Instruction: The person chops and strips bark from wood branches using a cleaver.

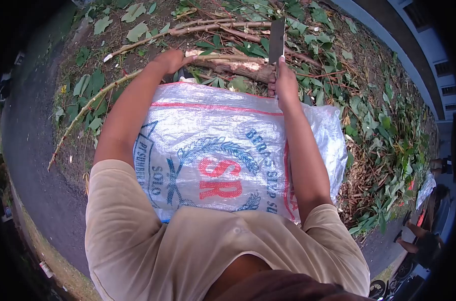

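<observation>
My left hand (pixel 170 61) is closed round a thin, pale brown branch (pixel 223 58) that runs right toward the blade. In my right hand (pixel 285 83) is a broad, dark cleaver (pixel 276 40), its blade pointing away from me and its pale edge on the right. The blade stands at the branch's right end; whether they touch I cannot tell. Just below the branch lies a thick log (pixel 238 69) with patches of bark gone. A white woven sack (pixel 213 145) with red and blue print covers my lap.
More long branches (pixel 187 31) lie beyond my hands, and a thin stem (pixel 90 104) reaches down to the left. Cut leaves (pixel 378 125) and wood chips (pixel 356 175) cover the ground at right. Another person (pixel 423 238) is at the far right edge, beside a paved road.
</observation>
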`<state>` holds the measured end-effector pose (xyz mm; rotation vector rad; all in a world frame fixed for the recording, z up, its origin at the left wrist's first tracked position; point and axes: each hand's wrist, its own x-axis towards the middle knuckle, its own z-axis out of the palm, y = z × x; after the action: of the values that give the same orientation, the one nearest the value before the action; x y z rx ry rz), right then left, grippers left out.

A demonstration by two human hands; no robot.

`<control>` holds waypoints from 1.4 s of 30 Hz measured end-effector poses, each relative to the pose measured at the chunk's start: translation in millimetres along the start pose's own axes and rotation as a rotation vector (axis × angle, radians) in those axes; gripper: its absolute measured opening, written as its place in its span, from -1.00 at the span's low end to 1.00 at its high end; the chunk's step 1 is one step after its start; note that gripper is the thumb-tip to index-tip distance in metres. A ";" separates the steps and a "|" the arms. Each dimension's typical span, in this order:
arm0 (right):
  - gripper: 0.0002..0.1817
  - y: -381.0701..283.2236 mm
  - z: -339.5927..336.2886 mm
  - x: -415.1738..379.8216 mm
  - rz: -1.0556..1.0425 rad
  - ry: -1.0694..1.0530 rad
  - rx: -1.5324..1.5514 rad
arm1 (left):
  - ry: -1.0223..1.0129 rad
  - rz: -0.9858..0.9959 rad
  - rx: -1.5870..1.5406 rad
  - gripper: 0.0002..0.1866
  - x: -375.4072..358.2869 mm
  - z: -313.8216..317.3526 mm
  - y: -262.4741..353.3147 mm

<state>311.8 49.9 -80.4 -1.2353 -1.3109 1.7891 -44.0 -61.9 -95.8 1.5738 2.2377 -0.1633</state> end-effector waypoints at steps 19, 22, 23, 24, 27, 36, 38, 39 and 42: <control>-0.47 -111.1 24.6 -36.4 -0.298 -0.154 -0.012 | 0.075 0.055 0.098 -0.12 -15.4 -10.1 2.9; -0.49 -149.9 37.5 -47.7 -0.722 0.040 0.054 | 0.100 0.052 0.121 -0.11 -11.8 -8.7 6.4; -0.49 -140.3 40.9 -42.4 -0.717 0.039 0.051 | 0.084 0.063 0.110 -0.10 -5.4 -3.1 3.3; -0.48 -119.1 43.5 -34.1 -0.866 0.052 0.030 | 0.081 0.060 0.105 -0.10 -4.8 -2.8 4.3; -0.42 30.9 20.8 15.8 -0.716 0.181 -0.554 | 0.041 0.064 0.091 -0.08 -14.2 -7.0 5.8; -0.42 56.2 -14.5 9.4 0.489 -0.168 0.231 | 0.053 0.050 0.112 -0.04 -9.6 1.0 0.9; -0.42 60.9 -13.8 13.8 0.461 -0.119 0.229 | 0.075 0.018 0.079 -0.05 -9.5 0.4 4.6; -0.41 67.3 -12.8 19.1 0.306 -0.034 0.118 | 0.062 0.007 0.018 -0.08 -8.5 -1.9 4.3; -0.36 81.0 -12.6 33.5 -0.103 0.288 -0.136 | 0.240 0.028 -0.025 -0.09 -3.9 8.7 -1.4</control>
<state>315.0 56.2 -168.7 -1.4125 -1.3185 1.4089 -42.0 -68.5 -102.4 1.6883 2.3836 0.0644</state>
